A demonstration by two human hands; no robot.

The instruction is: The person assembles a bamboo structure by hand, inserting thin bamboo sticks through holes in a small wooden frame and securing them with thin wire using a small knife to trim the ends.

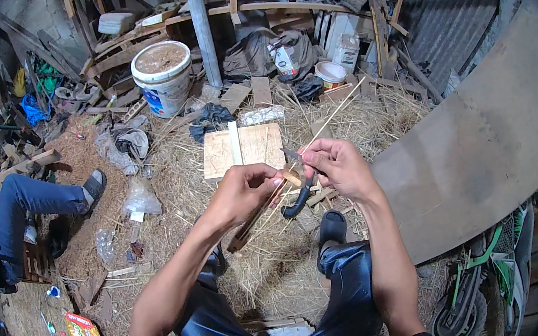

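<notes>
My left hand (244,188) is closed, thumb and fingers pinched by a small tan piece (292,178) that looks like wood or bamboo. Just to its right, my right hand (338,167) is closed on a thin pale strip (336,113), which slants up and away to the right. Between the hands is a knife with a black curved handle (297,203); its grey blade (292,155) points up beside my right thumb. Whether my right fingers also grip the knife, I cannot tell. A dark narrow board (241,237) lies slanted below my left hand.
Ahead lies a square wooden board (216,163) with a pale slat (235,143) on it. A white bucket (163,90) stands at the back left. Another person (35,199) sits at left. A large flat sheet (478,154) and a green-and-white motorbike (498,260) take up the right. Straw covers the ground.
</notes>
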